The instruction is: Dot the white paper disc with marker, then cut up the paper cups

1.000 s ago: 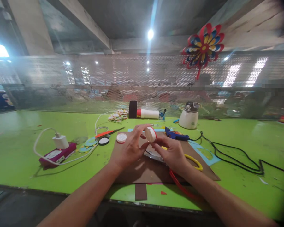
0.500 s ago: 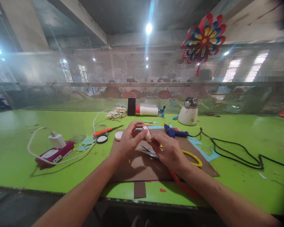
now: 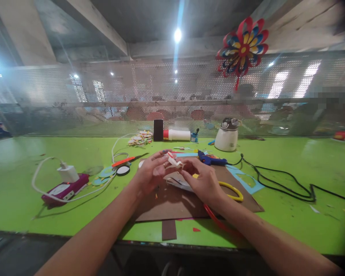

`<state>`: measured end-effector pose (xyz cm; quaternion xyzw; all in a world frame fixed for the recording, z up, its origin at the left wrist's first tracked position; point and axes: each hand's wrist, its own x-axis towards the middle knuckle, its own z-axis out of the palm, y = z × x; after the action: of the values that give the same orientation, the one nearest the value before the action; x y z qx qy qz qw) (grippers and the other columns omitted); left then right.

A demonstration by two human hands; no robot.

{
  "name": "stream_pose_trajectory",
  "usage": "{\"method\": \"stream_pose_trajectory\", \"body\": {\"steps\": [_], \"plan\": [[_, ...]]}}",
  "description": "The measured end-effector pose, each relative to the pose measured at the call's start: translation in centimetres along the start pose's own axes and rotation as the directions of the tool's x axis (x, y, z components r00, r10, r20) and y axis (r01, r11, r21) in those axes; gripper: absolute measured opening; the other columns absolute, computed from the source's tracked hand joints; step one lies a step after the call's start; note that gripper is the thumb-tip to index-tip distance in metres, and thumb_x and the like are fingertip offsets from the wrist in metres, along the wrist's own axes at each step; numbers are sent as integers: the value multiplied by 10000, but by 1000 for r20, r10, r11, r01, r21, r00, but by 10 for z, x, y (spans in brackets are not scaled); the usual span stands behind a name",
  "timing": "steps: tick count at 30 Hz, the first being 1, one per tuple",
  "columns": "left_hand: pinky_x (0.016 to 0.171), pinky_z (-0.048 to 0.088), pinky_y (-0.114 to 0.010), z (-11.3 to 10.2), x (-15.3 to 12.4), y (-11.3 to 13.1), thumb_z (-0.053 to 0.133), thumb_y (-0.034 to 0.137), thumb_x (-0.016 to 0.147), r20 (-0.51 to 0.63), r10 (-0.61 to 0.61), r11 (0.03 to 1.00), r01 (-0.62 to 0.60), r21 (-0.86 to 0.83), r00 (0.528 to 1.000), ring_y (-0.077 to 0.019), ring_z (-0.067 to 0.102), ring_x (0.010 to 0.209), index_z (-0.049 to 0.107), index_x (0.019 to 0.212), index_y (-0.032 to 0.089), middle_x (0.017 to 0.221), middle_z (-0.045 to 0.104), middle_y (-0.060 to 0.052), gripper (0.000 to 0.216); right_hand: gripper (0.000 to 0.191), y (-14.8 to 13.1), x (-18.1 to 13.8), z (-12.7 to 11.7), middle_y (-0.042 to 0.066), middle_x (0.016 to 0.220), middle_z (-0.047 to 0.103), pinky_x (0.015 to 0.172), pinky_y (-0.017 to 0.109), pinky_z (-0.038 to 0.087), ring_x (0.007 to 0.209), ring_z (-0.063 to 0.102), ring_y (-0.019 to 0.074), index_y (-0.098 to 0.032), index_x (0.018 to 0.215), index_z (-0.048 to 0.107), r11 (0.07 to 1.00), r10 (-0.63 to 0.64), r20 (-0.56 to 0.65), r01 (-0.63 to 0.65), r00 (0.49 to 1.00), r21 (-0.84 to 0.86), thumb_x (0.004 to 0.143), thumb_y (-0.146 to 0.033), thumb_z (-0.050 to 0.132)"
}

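Above the brown board (image 3: pixel 172 207), a small white piece with a red edge (image 3: pixel 173 159) rests across the fingers of my left hand (image 3: pixel 149 172), which is partly curled around it. The thumb and fingertips of my right hand (image 3: pixel 202 178) pinch the lower right end of that piece. Below my right hand lie scissors with a yellow handle (image 3: pixel 234 191), their blades partly covered by the hand. A red curved strip or handle (image 3: pixel 214 216) shows under my right wrist. A white disc at the board's left edge is mostly hidden behind my left hand.
A blue glue gun (image 3: pixel 211 158) with a black cord (image 3: pixel 284 193) lies at the right. At the left are an orange utility knife (image 3: pixel 123 161), a black-rimmed disc (image 3: pixel 123 170) and a purple power strip (image 3: pixel 74 188). A white bottle (image 3: pixel 226 138) stands behind.
The white piece has turned from fairly upright to lying flatter across my left fingers. My left hand has rolled more palm-up, while my right fingertips stay at the piece's end.
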<state>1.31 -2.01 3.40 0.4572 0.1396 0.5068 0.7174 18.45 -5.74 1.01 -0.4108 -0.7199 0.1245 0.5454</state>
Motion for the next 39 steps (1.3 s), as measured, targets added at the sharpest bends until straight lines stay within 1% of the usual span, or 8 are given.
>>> {"method": "stream_pose_trajectory", "body": {"steps": [4, 10, 14, 24, 28, 33, 36, 39], "plan": [[968, 526, -436, -1, -1, 2, 669, 158, 823, 64, 40, 999, -39, -10, 997, -216, 684, 987, 644, 1079, 131, 1036, 714, -99, 259, 276, -5, 3, 0, 22, 780, 678, 618, 280, 494, 689, 620, 149, -185, 1047, 628, 935, 130, 32, -133, 991, 328, 790, -273, 678], [988, 508, -409, -4, -4, 5, 694, 178, 819, 119, 113, 989, -122, 77, 986, -230, 671, 1064, 623, 1175, 182, 1144, 706, -109, 363, 342, -18, 7, -9, 33, 780, 713, 592, 299, 520, 636, 654, 152, -179, 1006, 612, 651, 365, 190, -396, 911, 648, 709, -286, 744], [999, 500, -404, -4, -5, 5, 731, 177, 793, 119, 121, 978, -139, 155, 986, -263, 634, 1154, 596, 1221, 185, 1206, 687, -130, 449, 379, -19, 9, -10, 59, 764, 724, 583, 295, 522, 610, 675, 157, -157, 983, 613, 532, 421, 277, -483, 864, 696, 731, -397, 764], [903, 540, -310, 3, -7, 5, 785, 151, 729, 87, 97, 981, -110, 160, 992, -250, 646, 1139, 416, 1422, 252, 1222, 672, -115, 791, 398, -18, 9, -10, 69, 691, 729, 537, 268, 528, 564, 681, 158, -142, 900, 617, 424, 407, 385, -545, 828, 723, 665, -376, 837], [921, 523, -318, 6, -8, 4, 806, 133, 690, 111, 93, 977, -112, 180, 989, -255, 629, 1161, 403, 1431, 269, 1237, 659, -105, 855, 383, -17, 9, -10, 47, 700, 720, 544, 278, 539, 558, 676, 154, -137, 907, 643, 409, 417, 377, -541, 827, 735, 639, -304, 861], [910, 517, -351, 3, -9, 3, 783, 211, 735, 144, 77, 974, -106, 200, 987, -268, 635, 1122, 556, 1296, 201, 1251, 656, -138, 605, 382, -11, 9, -8, 34, 757, 725, 582, 280, 561, 578, 668, 131, -138, 899, 685, 428, 421, 329, -505, 845, 750, 613, -299, 881], [885, 515, -341, -1, -8, 4, 771, 260, 760, 171, 29, 969, -70, 238, 985, -249, 662, 1038, 637, 1207, 176, 1209, 677, -140, 474, 359, -8, 9, -8, 28, 767, 736, 603, 282, 565, 600, 666, 128, -152, 910, 717, 511, 383, 295, -467, 875, 722, 627, -310, 872], [904, 495, -339, -5, -7, 4, 761, 326, 779, 248, -56, 945, -28, 325, 967, -238, 657, 1018, 665, 1201, 163, 1192, 683, -140, 462, 299, -7, 11, -10, 14, 787, 748, 592, 271, 556, 620, 656, 121, -185, 887, 743, 632, 292, 220, -360, 931, 686, 641, -309, 858]]}}
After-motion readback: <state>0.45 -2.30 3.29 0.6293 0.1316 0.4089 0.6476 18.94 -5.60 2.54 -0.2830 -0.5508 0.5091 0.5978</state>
